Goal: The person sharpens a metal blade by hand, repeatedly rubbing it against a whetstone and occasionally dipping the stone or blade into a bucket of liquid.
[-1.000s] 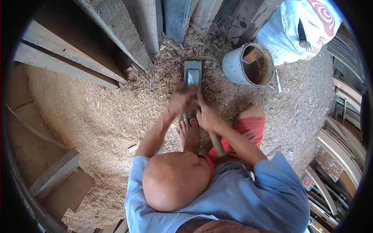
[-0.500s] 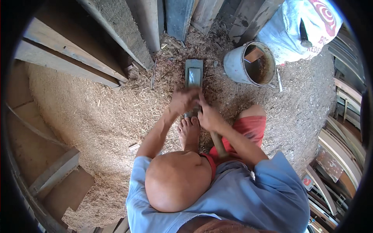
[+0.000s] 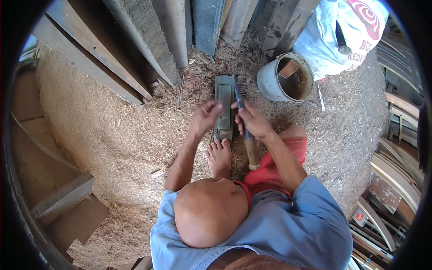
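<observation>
One bucket (image 3: 285, 77), one sharpening stone (image 3: 223, 105)

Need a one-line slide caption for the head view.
Left hand steadies a grey stone block on sawdust while right hand holds a wooden-handled blade beside it.

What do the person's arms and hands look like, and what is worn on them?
Both forearms are bare. The left hand and the right hand wear no gloves, and no rings or watch can be made out. Short, loose sleeves of a light blue shirt cover only the upper arms, down to about the elbow.
</observation>
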`<state>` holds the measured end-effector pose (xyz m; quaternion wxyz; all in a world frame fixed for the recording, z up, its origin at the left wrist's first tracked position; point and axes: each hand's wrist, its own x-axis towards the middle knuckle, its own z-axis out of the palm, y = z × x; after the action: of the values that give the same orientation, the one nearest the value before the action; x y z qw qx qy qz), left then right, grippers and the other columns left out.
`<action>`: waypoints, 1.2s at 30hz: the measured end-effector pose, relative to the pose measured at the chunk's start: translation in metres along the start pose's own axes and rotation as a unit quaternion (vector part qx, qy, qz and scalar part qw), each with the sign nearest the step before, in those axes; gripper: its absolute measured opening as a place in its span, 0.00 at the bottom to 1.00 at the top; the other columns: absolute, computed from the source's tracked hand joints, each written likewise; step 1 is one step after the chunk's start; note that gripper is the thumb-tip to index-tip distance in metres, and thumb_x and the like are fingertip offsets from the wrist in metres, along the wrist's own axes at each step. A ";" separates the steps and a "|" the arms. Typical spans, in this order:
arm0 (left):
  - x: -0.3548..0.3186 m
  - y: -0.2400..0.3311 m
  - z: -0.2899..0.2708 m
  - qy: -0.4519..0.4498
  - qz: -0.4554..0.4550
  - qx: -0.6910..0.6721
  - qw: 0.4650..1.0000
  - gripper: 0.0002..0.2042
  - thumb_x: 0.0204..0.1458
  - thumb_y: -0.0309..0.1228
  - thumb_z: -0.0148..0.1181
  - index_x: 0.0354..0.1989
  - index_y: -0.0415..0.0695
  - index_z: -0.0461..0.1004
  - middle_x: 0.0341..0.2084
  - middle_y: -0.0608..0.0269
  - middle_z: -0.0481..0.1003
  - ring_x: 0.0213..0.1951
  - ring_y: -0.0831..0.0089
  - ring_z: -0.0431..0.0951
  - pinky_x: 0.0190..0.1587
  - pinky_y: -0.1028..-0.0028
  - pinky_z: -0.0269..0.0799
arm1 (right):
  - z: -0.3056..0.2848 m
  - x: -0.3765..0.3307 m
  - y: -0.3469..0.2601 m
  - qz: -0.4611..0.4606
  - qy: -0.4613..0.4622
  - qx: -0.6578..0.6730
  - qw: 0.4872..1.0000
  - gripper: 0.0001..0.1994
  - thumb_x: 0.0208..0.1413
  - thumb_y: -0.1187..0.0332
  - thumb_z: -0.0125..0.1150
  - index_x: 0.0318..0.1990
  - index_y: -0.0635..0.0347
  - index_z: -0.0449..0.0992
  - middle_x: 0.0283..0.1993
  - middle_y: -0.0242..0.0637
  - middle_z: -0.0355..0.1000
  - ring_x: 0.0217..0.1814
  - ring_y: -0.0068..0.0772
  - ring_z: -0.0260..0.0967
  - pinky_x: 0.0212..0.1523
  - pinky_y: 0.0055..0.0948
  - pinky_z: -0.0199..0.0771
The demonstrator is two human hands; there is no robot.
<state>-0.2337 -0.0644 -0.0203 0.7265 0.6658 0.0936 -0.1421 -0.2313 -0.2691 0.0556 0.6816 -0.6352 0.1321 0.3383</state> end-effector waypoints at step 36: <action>0.000 0.006 -0.017 0.068 -0.033 -0.194 0.978 0.12 0.65 0.27 0.60 0.53 0.36 0.76 0.42 0.58 0.83 0.42 0.75 0.82 0.48 0.74 0.78 | 0.021 -0.023 0.044 -0.192 0.062 -0.370 0.907 0.25 0.64 0.74 0.52 0.69 0.61 0.67 0.33 0.56 0.79 0.38 0.58 0.80 0.41 0.48 0.78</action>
<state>-0.2308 -0.0472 -0.0160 0.8286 0.5167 0.1911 -0.0995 -0.2810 -0.2570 0.0387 0.4395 -0.8747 -0.0857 0.1854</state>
